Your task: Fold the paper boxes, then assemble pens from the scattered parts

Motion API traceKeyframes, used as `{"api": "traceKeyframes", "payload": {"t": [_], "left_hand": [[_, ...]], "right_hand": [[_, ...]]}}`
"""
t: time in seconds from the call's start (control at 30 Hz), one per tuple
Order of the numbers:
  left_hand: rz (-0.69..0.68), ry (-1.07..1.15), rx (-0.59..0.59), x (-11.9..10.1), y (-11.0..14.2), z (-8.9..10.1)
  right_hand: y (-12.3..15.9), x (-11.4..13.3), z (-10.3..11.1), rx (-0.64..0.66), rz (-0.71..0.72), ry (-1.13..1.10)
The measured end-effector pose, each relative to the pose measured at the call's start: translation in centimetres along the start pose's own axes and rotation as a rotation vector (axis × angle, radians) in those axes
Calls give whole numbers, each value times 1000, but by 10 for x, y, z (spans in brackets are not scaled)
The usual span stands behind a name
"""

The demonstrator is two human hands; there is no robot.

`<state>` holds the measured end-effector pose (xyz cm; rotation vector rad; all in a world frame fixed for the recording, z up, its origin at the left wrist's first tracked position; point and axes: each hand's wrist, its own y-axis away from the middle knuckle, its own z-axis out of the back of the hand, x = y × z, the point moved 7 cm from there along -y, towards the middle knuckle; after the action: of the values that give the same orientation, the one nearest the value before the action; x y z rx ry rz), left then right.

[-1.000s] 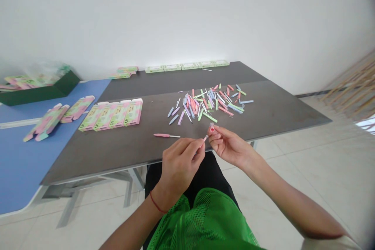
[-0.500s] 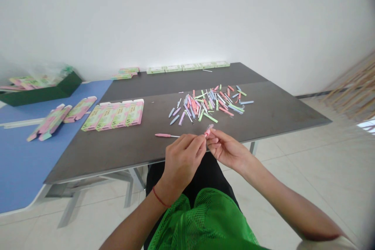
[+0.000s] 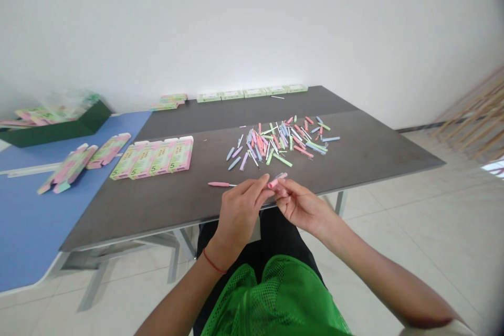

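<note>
"Pink tube (image 3: 277,180) has swung round since half a second ago: its reddish mouth now faces the left hand (image 3: 241,207), and the slim piece pinched at that mouth no longer shows."

"Where exactly does the tube sit?"

"In the right hand (image 3: 302,207), pinched between thumb and fingers, clear of the table (image 3: 177,205). Its paler end points away from the person, past the fingertips."

"And the left fingers?"

"Thumb and forefinger are close together, just beside the mouth. Whether they hold anything, or touch the rim, I cannot tell; the hand hides it."

"How would you do this bit well?"

"Keep the right pinch steady but light, far enough behind the mouth that the rim stays uncovered, as it is now. Anything offered to that mouth should run straight along the tube; a tilted piece would probably snag on the rim. I'd judge it worth a look inside before loosening either hand."

"What else lies near the fingers?"

"One pink pen part (image 3: 218,184) with a white rod, just left of the left fingertips, the rod running toward them. Loose pen parts (image 3: 275,142) are heaped beyond both hands, so keep the knuckles low and don't sweep forward."
</note>
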<state>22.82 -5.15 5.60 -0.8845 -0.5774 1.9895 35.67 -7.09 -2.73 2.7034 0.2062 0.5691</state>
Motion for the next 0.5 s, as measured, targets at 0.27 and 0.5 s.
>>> {"api": "traceKeyframes", "payload": {"t": [0.27,0.5], "left_hand": [[46,134,8,2,-1,5],[52,157,-21,4,-4,16]], "right_hand": [[-2,-8,2,42,-38,27],[3,6,6,50,174,270]]}}
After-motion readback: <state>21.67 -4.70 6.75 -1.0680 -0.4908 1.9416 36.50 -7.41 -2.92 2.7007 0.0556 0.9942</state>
